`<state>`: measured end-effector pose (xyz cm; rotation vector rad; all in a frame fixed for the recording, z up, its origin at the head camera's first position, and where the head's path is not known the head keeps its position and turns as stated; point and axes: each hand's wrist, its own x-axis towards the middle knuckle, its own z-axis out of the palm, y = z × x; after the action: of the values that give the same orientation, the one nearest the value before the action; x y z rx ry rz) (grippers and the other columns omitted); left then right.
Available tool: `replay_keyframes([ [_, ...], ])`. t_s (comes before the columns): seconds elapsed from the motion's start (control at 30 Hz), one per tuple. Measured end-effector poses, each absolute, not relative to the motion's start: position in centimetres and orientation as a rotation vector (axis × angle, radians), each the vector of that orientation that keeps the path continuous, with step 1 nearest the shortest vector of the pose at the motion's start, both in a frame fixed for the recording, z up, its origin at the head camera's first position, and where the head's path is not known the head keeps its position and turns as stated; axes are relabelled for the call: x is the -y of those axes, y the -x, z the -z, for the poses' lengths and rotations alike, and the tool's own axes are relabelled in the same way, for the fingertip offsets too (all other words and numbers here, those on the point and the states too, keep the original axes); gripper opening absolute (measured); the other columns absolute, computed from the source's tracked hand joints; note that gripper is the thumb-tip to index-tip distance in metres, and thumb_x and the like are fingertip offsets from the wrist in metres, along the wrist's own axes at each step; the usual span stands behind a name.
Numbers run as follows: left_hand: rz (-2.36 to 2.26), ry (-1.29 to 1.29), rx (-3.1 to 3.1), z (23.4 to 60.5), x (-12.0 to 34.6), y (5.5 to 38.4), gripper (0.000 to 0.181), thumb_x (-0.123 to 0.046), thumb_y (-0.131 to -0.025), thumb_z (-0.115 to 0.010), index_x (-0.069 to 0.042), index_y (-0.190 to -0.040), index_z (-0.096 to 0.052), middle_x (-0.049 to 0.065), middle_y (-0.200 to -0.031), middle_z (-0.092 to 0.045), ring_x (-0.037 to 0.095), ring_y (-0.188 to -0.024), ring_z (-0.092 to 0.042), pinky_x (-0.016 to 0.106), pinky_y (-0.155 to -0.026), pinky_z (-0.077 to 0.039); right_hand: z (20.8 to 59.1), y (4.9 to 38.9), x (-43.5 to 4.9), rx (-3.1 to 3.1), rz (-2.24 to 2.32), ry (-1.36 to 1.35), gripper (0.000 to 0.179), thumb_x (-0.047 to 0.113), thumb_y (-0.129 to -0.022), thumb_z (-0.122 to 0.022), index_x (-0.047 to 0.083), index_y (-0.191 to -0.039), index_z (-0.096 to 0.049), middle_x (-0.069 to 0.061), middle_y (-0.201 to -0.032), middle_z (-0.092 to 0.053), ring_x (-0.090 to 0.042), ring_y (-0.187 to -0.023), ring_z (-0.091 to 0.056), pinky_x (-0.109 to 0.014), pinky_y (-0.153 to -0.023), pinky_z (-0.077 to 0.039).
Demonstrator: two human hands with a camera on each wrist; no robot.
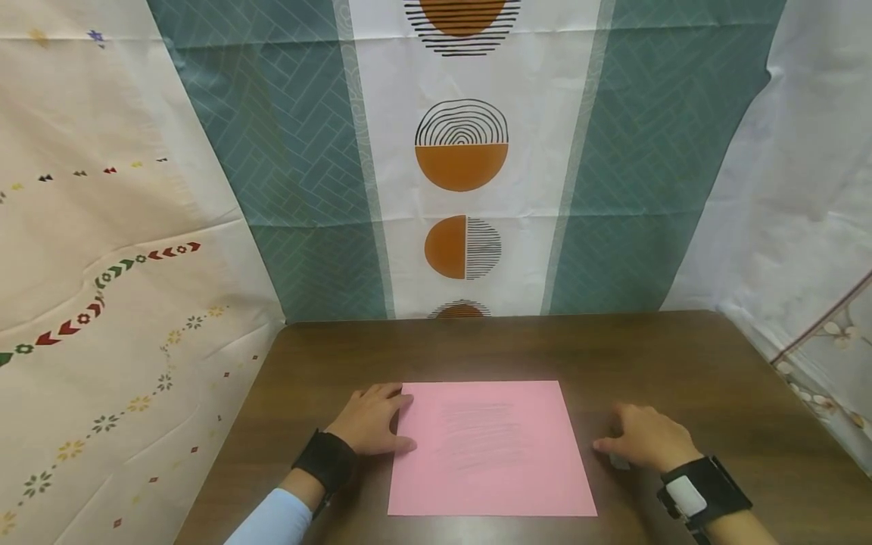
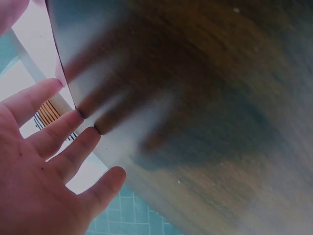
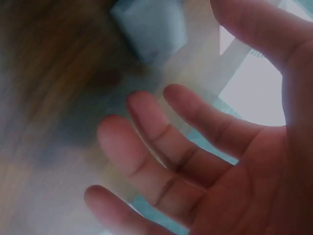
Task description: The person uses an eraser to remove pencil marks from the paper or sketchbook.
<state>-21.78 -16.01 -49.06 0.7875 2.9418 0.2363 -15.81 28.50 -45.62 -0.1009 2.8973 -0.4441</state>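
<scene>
A pink sheet of paper (image 1: 538, 484) lies flat on the brown table, with grey pencil-like scribble strokes (image 1: 482, 435) across its middle. My left hand (image 1: 371, 420) rests at the sheet's left edge, thumb and index finger on the paper. In the left wrist view its fingers are spread and nearly straight, with fingertips touching the tabletop. To the right of the sheet, apart from it, is my right hand (image 1: 650, 435) with loosely bent fingers. Close by it on the table is a small pale grey block (image 3: 154, 29), blurred, partly hidden by the hand in the head view; its kind is unclear.
The wooden table (image 1: 327, 352) reaches back to a green and white patterned cloth (image 1: 463, 265) hanging behind it. A cream cloth (image 1: 136, 303) hangs on the left, and a white cloth (image 1: 770, 250) on the right. Both wrists wear black bands (image 1: 708, 496).
</scene>
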Motion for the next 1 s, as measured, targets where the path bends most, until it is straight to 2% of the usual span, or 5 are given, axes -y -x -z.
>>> replay_keyframes([
  [0.2,-0.238,-0.782,-2.942,48.9,16.1,21.6,0.077,-0.064,-0.07,-0.063,-0.018,-0.131,-0.053,0.01,-0.139,-0.043,0.03,-0.124,-0.036,0.065,-0.095,-0.03,45.8,15.2,-28.7,-2.9,0.327,-0.004,0.054,0.064,-0.062,-0.07,0.013,-0.069,-0.055,-0.001,-0.06,-0.052,-0.021,-0.056,-0.049,-0.045,-0.044,-0.04],
  [0.37,-0.242,-0.79,-2.946,49.1,16.3,21.6,0.077,-0.065,-0.07,-0.062,-0.019,-0.131,-0.053,0.01,-0.14,-0.043,0.031,-0.124,-0.036,0.065,-0.095,-0.03,46.4,15.0,-28.7,-2.909,0.349,0.018,0.049,0.058,-0.066,-0.07,0.013,-0.065,-0.051,-0.001,-0.059,-0.049,-0.019,-0.055,-0.046,-0.04,-0.044,-0.038],
  [0.57,-0.268,-0.783,-2.95,49.1,16.4,21.7,0.078,-0.067,-0.071,-0.06,-0.02,-0.132,-0.052,0.009,-0.14,-0.042,0.03,-0.124,-0.036,0.065,-0.096,-0.029,47.1,15.3,-28.4,-2.935,0.391,0.018,0.034,0.039,-0.067,-0.068,0.015,-0.057,-0.048,0.002,-0.053,-0.044,-0.015,-0.049,-0.041,-0.033,-0.041,-0.03],
  [0.7,-0.285,-0.829,-2.981,48.5,16.1,21.7,0.074,-0.065,-0.075,-0.058,-0.019,-0.133,-0.051,0.008,-0.139,-0.044,0.028,-0.124,-0.036,0.062,-0.096,-0.031,46.9,15.5,-27.8,-2.944,0.461,0.015,0.029,0.035,-0.069,-0.067,0.015,-0.058,-0.049,0.002,-0.053,-0.044,-0.015,-0.048,-0.041,-0.031,-0.041,-0.029],
  [1.0,-0.351,-0.996,-3.07,47.0,14.9,21.6,0.057,-0.05,-0.082,-0.06,-0.016,-0.128,-0.056,0.005,-0.128,-0.054,0.024,-0.117,-0.044,0.054,-0.091,-0.04,45.9,16.3,-25.5,-3.033,0.606,0.114,0.026,0.035,-0.073,-0.07,0.014,-0.071,-0.055,0.002,-0.059,-0.049,-0.014,-0.05,-0.043,-0.031,-0.043,-0.036],
])
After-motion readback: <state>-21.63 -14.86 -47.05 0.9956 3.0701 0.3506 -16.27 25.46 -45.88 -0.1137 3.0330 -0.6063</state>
